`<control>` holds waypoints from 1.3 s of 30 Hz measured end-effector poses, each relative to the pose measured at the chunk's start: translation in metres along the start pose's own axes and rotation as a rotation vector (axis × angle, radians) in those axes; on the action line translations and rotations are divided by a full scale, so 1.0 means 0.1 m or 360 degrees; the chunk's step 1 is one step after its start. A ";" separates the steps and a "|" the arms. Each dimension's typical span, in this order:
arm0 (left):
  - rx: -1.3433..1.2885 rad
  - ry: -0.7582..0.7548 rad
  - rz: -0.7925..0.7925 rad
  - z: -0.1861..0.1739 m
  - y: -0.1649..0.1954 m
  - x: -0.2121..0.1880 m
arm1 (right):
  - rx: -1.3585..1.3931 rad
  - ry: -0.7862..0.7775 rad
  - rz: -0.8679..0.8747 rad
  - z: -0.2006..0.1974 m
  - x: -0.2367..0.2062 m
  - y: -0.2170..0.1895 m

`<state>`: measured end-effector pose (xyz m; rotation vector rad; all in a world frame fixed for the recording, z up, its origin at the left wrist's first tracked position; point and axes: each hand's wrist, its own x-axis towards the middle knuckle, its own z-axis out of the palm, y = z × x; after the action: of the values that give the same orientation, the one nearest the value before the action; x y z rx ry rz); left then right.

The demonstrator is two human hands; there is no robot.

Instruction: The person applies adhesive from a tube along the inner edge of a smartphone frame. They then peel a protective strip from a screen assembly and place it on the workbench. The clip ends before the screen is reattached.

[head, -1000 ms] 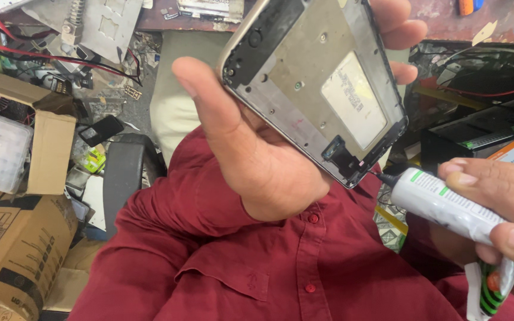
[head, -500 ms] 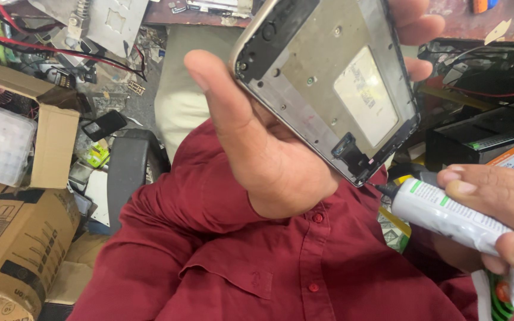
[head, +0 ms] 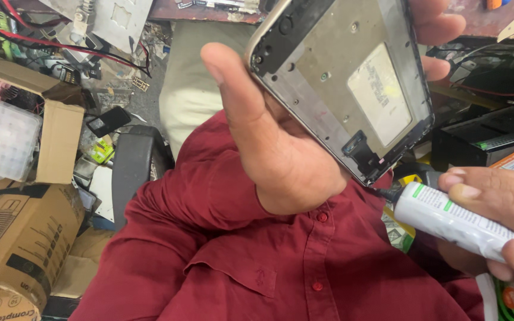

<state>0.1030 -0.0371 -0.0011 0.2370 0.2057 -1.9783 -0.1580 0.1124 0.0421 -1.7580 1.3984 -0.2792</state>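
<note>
The left hand (head: 281,148) is raised at centre frame, closed round a phone frame (head: 352,77): the thumb is laid up along the frame's left edge, and the fingertips are seen curling over its right edge at the top of the picture. The frame is held tilted, bare metal inner face toward the camera, with a pale rectangular sticker on its right half and a small black connector patch near its lower corner. The right hand (head: 495,208) is seen at the lower right, closed round a white glue tube (head: 447,217), gripped between fingers above and thumb below. The tube's dark nozzle is pointed up-left and is met with the frame's lower corner, touching or just short of it; which cannot be told. Below both hands a dark red buttoned shirt (head: 257,261) fills the lower frame. Cardboard boxes (head: 25,220) and a clear plastic organiser box (head: 1,142) are noted at left, with loose red wires (head: 49,44) above them.
</note>
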 end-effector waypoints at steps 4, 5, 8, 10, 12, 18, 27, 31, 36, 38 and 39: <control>-0.0031 0.0069 0.0004 0.01 -0.04 0.01 | 0.0201 0.0382 -0.0221 0.31 0.17 0.14; -0.0043 0.0101 0.0011 0.02 -0.07 0.00 | 0.0375 0.0746 -0.0353 0.58 0.22 0.22; -0.0010 0.0073 -0.0033 0.00 -0.07 0.01 | 0.0549 0.1151 -0.0505 0.86 0.07 0.48; 0.0015 0.0030 -0.0086 -0.04 -0.06 0.03 | 0.0433 0.0923 -0.0378 0.84 -0.17 0.65; 0.0012 -0.0024 -0.0158 -0.10 -0.05 0.09 | 0.0277 0.0588 -0.0219 0.70 -0.36 0.76; -0.0010 -0.0037 -0.0281 -0.18 -0.05 0.10 | 0.0139 0.0504 -0.0327 0.50 -0.27 0.67; -0.0017 -0.0037 -0.0377 -0.20 -0.09 0.13 | 0.0184 0.0745 -0.0376 0.45 0.29 0.16; -0.0015 -0.0061 -0.0417 -0.23 -0.12 0.14 | 0.0111 -0.0112 -0.0062 -0.06 0.15 0.07; -0.0009 -0.0087 -0.0454 -0.27 -0.15 0.14 | 0.0058 -0.0100 -0.0069 0.00 -0.16 0.38; -0.0004 -0.0100 -0.0465 -0.28 -0.17 0.13 | 0.0047 -0.0114 -0.0054 0.01 -0.31 0.52; 0.0000 -0.0105 -0.0471 -0.29 -0.17 0.12 | 0.0041 -0.0121 -0.0046 0.02 -0.35 0.55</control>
<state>0.0849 -0.0341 -0.0315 0.1469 0.2075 -2.2760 -0.2069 0.1432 0.0123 -1.7508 1.3105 -0.2423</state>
